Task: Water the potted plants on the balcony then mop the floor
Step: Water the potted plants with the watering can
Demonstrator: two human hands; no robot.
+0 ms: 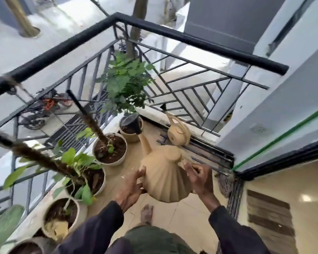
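At the watering can (165,177), the right hand (198,177) (probably gripping) blurs.

The right hand (197,177) curls over the handle of the watering can (163,178) and hides most of it. Whether the palm of the left hand (134,187) touches the can cannot be told. The can's black rose (131,123) covers part of the soil in the far pot (130,139). Right of the can, the mop head (226,182) lies partly behind the right wrist. Below the can, green clothing half covers a bare foot (147,212). Left of the can, a moss pole (42,162) is smeared by blur, the bottom edge cuts a corner pot (29,241), and a motorbike (37,114) blurs behind railing (62,44) bars.
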